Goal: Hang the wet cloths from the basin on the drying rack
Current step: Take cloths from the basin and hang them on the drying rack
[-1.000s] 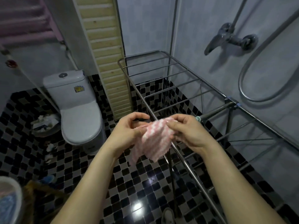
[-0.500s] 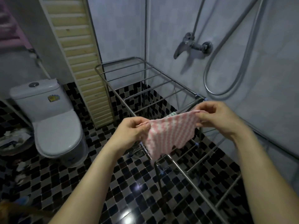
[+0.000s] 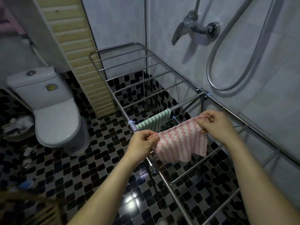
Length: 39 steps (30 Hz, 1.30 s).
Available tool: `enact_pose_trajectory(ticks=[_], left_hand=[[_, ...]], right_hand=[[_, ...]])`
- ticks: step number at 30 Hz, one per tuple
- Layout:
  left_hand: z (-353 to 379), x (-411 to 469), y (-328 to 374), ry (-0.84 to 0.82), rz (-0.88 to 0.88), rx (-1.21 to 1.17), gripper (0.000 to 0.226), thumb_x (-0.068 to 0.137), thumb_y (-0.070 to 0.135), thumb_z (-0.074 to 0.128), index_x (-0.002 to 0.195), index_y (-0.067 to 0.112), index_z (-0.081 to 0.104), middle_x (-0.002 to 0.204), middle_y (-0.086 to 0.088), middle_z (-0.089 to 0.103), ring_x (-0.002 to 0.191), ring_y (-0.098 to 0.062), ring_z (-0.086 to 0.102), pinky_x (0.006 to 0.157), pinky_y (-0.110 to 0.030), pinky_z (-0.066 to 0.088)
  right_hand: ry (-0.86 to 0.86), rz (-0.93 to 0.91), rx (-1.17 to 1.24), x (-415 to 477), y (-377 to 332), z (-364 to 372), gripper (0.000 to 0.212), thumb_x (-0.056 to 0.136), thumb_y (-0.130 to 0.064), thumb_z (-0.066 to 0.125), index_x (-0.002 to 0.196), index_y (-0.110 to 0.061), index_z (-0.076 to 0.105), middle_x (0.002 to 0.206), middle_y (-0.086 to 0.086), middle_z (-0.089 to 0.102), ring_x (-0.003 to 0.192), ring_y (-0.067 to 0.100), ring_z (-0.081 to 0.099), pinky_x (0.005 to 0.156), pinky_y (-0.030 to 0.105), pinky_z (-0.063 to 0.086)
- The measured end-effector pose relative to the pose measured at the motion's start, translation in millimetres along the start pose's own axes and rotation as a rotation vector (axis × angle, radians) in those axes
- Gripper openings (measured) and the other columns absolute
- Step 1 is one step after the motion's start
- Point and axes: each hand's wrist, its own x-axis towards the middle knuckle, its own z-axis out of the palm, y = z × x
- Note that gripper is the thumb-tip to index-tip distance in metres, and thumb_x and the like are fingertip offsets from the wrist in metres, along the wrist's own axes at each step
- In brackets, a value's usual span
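The pink-and-white cloth (image 3: 180, 142) is held spread above the near rails of the drying rack (image 3: 197, 165), its top corners pinched by the left hand (image 3: 142, 143) and the right hand (image 3: 217, 125). It is judged light, limp and clingy, so corner holds are favoured for draping.

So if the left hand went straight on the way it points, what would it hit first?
Probably the green cloth draped on the drying rack, just beyond the left hand pinching the pink cloth; depth is hard to judge.
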Motion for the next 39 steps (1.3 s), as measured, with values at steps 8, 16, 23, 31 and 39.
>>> enact_pose_trajectory(ticks=[8,16,23,31,39], left_hand=[[9.8,40.4,-22.6,0.359,0.015,0.317,0.012,0.093,0.020,0.063,0.103,0.019,0.068,0.095,0.009,0.066,0.081,-0.002,0.059,0.070,-0.014,0.043],[25.8,13.8,-48.0,0.094,0.117,0.737,0.014,0.087,0.030,0.070,0.101,0.029,0.072,0.097,0.012,0.073,0.086,-0.005,0.066,0.080,-0.031,0.056],[23.3,14.5,-47.3,0.191,0.129,0.664,0.013,0.089,0.023,0.068,0.097,0.019,0.076,0.092,0.005,0.073,0.081,-0.005,0.059,0.077,-0.020,0.044],[12.2,22.3,-48.3,0.293,0.146,0.800,0.021,0.095,0.020,0.057,0.104,0.012,0.074,0.098,0.003,0.048,0.099,-0.017,0.042,0.082,-0.021,0.032],[18.7,15.3,-54.2,0.169,0.163,0.859,0.023,0.088,0.041,0.065,0.102,0.025,0.075,0.099,0.005,0.052,0.100,-0.014,0.047,0.083,-0.028,0.048]], right_hand=[[-0.134,0.042,-0.115,46.5,17.3,56.3,0.053,0.089,-0.015,0.065,0.139,-0.018,0.047,0.139,0.008,0.051,0.125,0.024,0.050,0.095,0.034,0.044],[0.321,0.133,0.037,27.2,53.3,73.4,0.027,0.088,-0.006,0.059,0.111,-0.019,0.054,0.121,0.005,0.056,0.108,0.018,0.054,0.087,0.032,0.047],[-0.044,0.471,0.339,17.7,69.7,73.1,0.026,0.091,-0.018,0.064,0.116,-0.012,0.059,0.109,0.002,0.061,0.104,0.018,0.056,0.078,0.030,0.050],[0.123,0.290,-0.010,23.5,64.0,61.6,0.011,0.087,-0.012,0.065,0.095,-0.017,0.070,0.097,0.001,0.070,0.091,0.019,0.065,0.076,0.032,0.052],[0.121,0.017,-0.441,29.2,55.2,65.2,0.027,0.095,-0.013,0.051,0.118,-0.013,0.066,0.119,0.008,0.065,0.105,0.025,0.061,0.085,0.036,0.052]])
